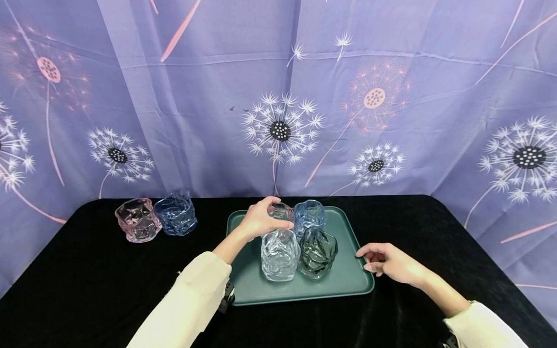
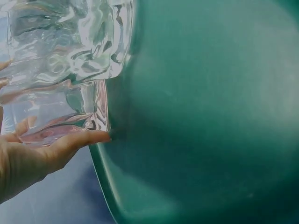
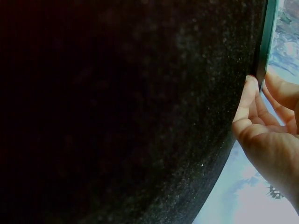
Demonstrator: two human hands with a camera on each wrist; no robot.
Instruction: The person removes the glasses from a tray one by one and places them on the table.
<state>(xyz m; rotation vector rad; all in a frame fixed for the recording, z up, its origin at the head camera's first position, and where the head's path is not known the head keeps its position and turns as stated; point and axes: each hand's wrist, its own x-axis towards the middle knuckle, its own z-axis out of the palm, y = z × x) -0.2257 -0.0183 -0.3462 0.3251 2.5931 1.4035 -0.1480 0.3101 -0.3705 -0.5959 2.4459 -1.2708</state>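
Note:
My left hand (image 1: pixel 260 221) holds a pink-tinted glass (image 1: pixel 282 211) at the back left of a group on a green tray (image 1: pixel 348 278). In the left wrist view the thumb (image 2: pixel 81 140) lies along the side of this glass, low near its base. Right in front of it stands a clear glass (image 1: pixel 280 256) with a wavy surface. A blue glass (image 1: pixel 310 215) and a smoky grey glass (image 1: pixel 319 253) make up the group's right side. At the tray's right edge, my right hand (image 1: pixel 393 263) pinches the rim between thumb and fingers.
On the black-covered table (image 1: pixel 152 280), left of the tray, another pink glass (image 1: pixel 138 221) and a darker-looking blue glass (image 1: pixel 176 214) stand side by side. A purple curtain with dandelion prints (image 1: pixel 217 96) hangs behind the table's back edge.

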